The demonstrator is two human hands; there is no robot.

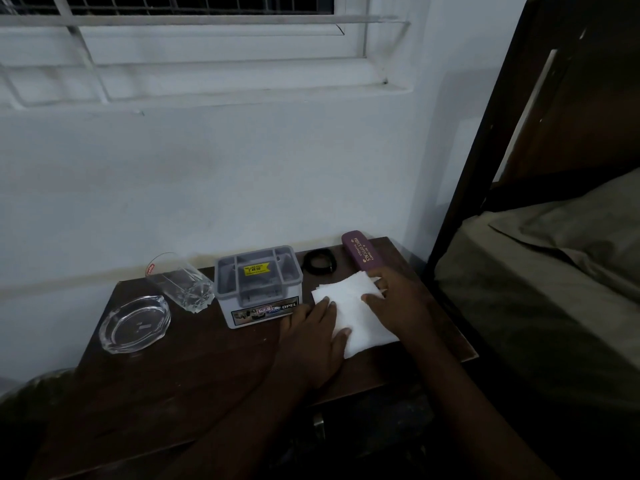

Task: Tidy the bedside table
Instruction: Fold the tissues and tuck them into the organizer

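From my feed I see the white tissue (pixel 353 306) lying flat on the right half of the dark wooden bedside table (pixel 194 368), its long axis running from about 11 o'clock at the far corner to 5 o'clock at the near corner, where it reaches almost to the table's right edge. My left hand (pixel 311 344) lies palm down with fingers straight and slightly spread, the fingertips pressing on the tissue's left margin and pointing toward 1 o'clock. My right hand (pixel 394 296) rests on the tissue's right side, thumb laid across the paper toward 9 o'clock; its other fingers bend over the far right edge, and I cannot tell whether they pinch the sheet or only lie on it. Just beyond that hand, at 12 o'clock from the tissue, a maroon spectacle case (pixel 362 252) lies with its long axis from 11 to 5 o'clock, its near end hidden behind my fingers. A black band (pixel 318 261) sits beside the case at its 9 o'clock. Left of the tissue stands a grey lidded box (pixel 258 285), then a tilted drinking glass (pixel 180 282), and a clear glass ashtray (pixel 135 323) farthest toward 9 o'clock.
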